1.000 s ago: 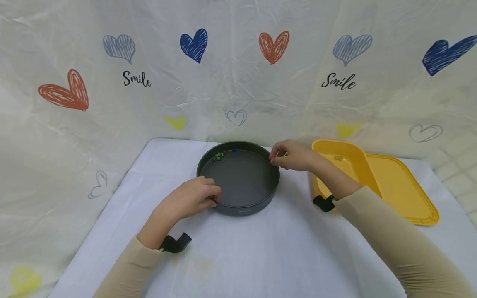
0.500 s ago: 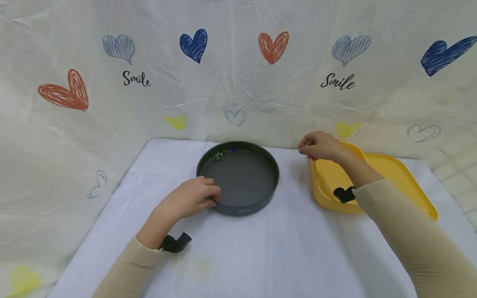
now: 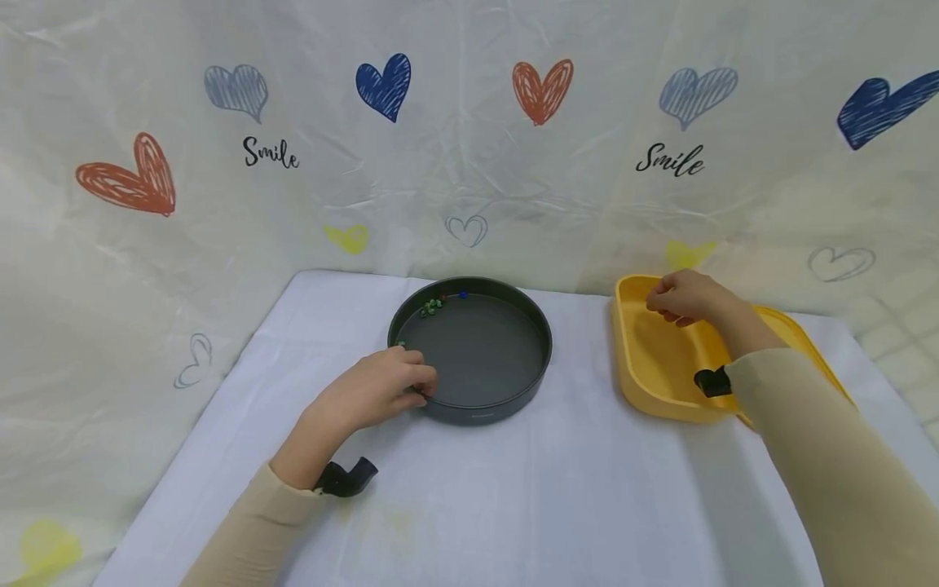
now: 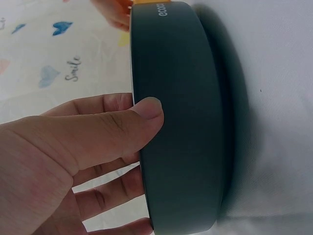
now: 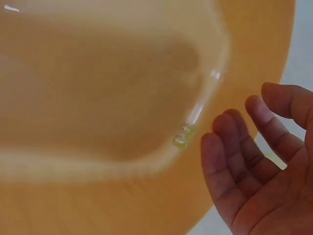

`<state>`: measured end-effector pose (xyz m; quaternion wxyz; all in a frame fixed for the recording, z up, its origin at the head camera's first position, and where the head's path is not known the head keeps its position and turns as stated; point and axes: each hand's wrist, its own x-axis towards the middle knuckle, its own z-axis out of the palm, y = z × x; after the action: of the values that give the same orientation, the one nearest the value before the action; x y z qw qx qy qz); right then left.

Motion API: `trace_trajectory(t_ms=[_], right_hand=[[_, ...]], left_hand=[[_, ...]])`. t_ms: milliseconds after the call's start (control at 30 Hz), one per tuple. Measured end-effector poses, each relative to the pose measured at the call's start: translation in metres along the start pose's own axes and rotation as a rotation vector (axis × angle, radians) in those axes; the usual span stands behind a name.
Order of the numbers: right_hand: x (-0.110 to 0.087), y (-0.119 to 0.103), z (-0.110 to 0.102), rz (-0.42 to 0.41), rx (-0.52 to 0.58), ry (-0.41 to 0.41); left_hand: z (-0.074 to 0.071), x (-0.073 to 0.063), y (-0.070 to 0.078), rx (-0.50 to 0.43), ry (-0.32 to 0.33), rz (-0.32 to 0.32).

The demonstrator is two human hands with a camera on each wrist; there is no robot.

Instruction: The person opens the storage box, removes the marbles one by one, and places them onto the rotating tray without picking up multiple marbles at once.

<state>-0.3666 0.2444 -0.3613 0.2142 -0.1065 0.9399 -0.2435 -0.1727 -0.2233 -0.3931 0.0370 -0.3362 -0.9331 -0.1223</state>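
My left hand grips the near-left rim of a round dark grey pan. In the left wrist view its thumb presses the outer wall, with the other fingers over the rim. Inside the pan, along the far-left wall, lie several small green beads, a reddish one and a blue one. Over the yellow container hovers my right hand, fingers loosely bent and nothing visible in them. Small clear yellow-green pieces lie in that container's corner, near the fingertips.
A flat yellow lid or tray lies right of the container, partly behind the right forearm. Both stand on a white cloth. Behind the table hangs a pale sheet printed with hearts.
My right hand has moved right from the pan's far-right rim to above the yellow container, and its fingers now look loose. My left hand has stayed on the pan.
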Motion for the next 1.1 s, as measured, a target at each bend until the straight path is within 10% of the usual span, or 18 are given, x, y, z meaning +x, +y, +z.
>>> trace_trajectory(t_ms=[533, 1100], right_hand=[[0.013, 0.019, 0.001, 0.094, -0.023, -0.120], [0.011, 0.018, 0.007, 0.028, -0.141, -0.035]], left_hand=[[0.002, 0.001, -0.002, 0.017, 0.000, -0.004], [0.000, 0.000, 0.000, 0.007, 0.006, -0.007]])
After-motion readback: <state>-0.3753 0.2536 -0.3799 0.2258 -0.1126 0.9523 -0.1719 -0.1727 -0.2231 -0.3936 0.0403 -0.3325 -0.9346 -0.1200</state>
